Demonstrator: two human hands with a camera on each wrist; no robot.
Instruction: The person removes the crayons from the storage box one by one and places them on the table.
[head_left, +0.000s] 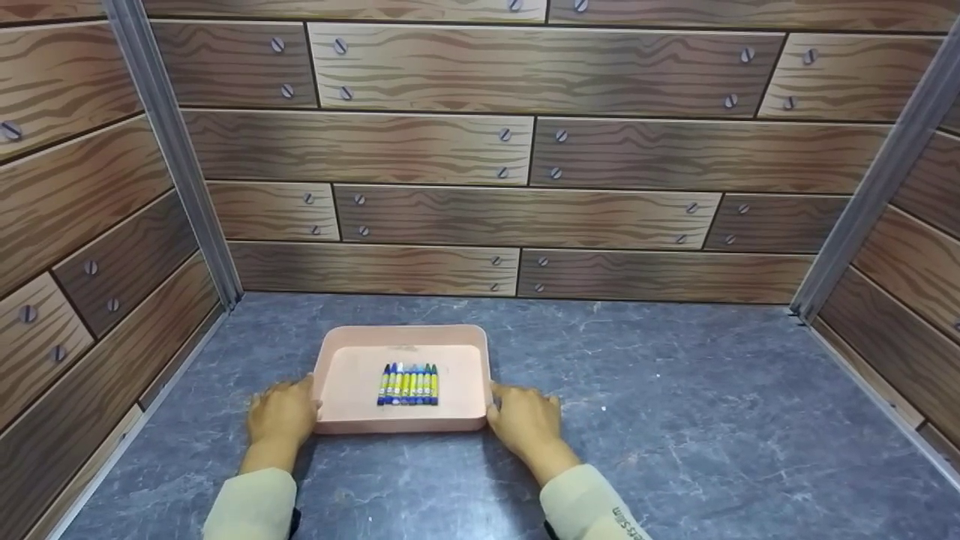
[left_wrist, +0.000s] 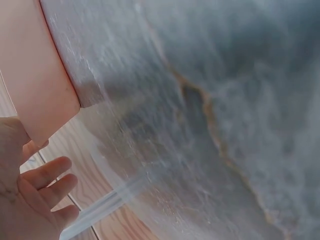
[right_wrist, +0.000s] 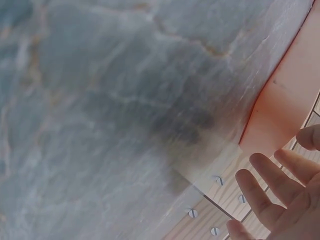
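Note:
A shallow pink tray (head_left: 405,426) lies on the dark marbled tabletop, left of centre. Several crayons (head_left: 407,385) with yellow and blue wrappers are lined up side by side in it, tips away from me. My left hand (head_left: 283,411) pinches the tray's left wall near the front, thumb over the rim; its other fingers spread loosely outside in the left wrist view. At the opposite end is my right hand (head_left: 527,416), thumb and index tips right at the right wall. In the right wrist view its fingers (right_wrist: 270,175) are spread and fairly straight beside the tray's side.
Wood-plank-patterned panels with printed screws, such as the back wall (head_left: 517,150), enclose the table on three sides. Grey metal posts (head_left: 180,165) stand in the two back corners. Bare marbled tabletop (head_left: 675,405) stretches to the right of the tray.

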